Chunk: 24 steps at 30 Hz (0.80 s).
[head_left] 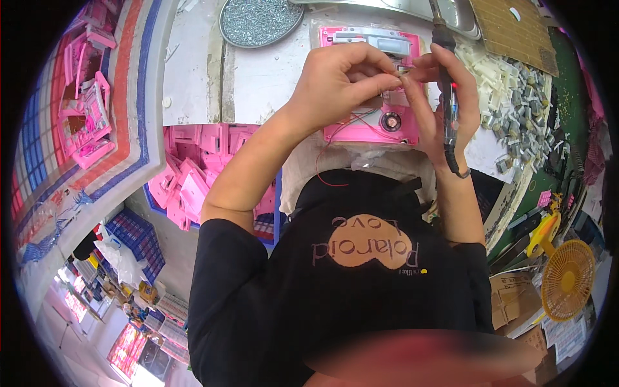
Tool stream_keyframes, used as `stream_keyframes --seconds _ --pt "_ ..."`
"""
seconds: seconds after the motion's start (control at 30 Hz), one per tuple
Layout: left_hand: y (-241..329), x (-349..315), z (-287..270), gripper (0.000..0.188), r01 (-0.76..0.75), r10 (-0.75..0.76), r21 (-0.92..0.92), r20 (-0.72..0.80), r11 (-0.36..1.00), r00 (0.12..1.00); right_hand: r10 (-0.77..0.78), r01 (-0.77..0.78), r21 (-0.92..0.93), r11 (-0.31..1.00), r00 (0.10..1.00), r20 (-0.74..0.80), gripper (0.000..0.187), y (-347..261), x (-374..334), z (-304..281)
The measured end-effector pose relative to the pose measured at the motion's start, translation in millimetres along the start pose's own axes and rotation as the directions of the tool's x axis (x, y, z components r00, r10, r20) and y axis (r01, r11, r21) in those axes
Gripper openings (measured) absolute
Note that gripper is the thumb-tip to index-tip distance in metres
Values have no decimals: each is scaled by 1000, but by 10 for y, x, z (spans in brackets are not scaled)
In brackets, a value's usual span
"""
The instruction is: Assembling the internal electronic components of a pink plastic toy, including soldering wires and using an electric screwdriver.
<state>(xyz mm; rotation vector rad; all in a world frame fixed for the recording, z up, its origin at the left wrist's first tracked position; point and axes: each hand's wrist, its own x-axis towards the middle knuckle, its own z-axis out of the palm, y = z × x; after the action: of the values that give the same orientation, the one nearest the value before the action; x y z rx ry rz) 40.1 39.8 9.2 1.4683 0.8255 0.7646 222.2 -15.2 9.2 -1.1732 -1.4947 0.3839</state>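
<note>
1. Here's your left hand [342,80], over the pink casing [361,134], thumb and forefinger drawn together in a pinch; whatever sits between those tips is too small to tell.
2. Across to your right hand [464,103], and it's grasping a soldering iron [446,84], the metal shaft pointing to the far side, a red light glowing on the handle. Your right thumb and forefinger meet the left fingertips at the same spot!
3. Right below them lies that casing, flat on the counter [258,84], straight in front of you. A grey part [377,42] sits at its far end, a round dark speaker [391,121] at its near right.
4. Thin wires run across the casing by the speaker, and one red wire [318,164] curls off its near left toward your black shirt [290,297].
5. Far left of the casing, a round dish [225,32] brims with small screws [261,22]; far right, a metal tray [465,16] and a sheet of cardboard [516,32].
6. Out right, white plastic pieces [493,71] heap up against grey metal parts [516,122].
7. Near left, below the counter's edge, pink parts [193,187] crowd a blue crate [277,216].
</note>
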Motion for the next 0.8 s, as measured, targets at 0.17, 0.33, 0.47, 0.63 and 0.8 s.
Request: stream_keyframes --seconds 0.17,0.33,0.47,0.63,0.8 --pt "85 -17 60 10 27 -27 7 -64 1000 998 41 -42 38 998 999 30 58 52 0 -17" --pt "52 -13 63 9 -98 112 180 -71 979 991 78 -82 45 996 993 85 62 40 -9 -30" --pt "151 12 24 12 -122 136 341 -17 932 991 114 -119 81 990 991 71 64 85 -31 -42" --pt "88 44 -16 12 -193 264 476 -86 858 961 79 -79 95 992 997 9 53 125 8 -151" --pt "141 82 31 11 38 77 461 -228 887 971 193 -198 87 976 979 60 33 90 -52 -463"
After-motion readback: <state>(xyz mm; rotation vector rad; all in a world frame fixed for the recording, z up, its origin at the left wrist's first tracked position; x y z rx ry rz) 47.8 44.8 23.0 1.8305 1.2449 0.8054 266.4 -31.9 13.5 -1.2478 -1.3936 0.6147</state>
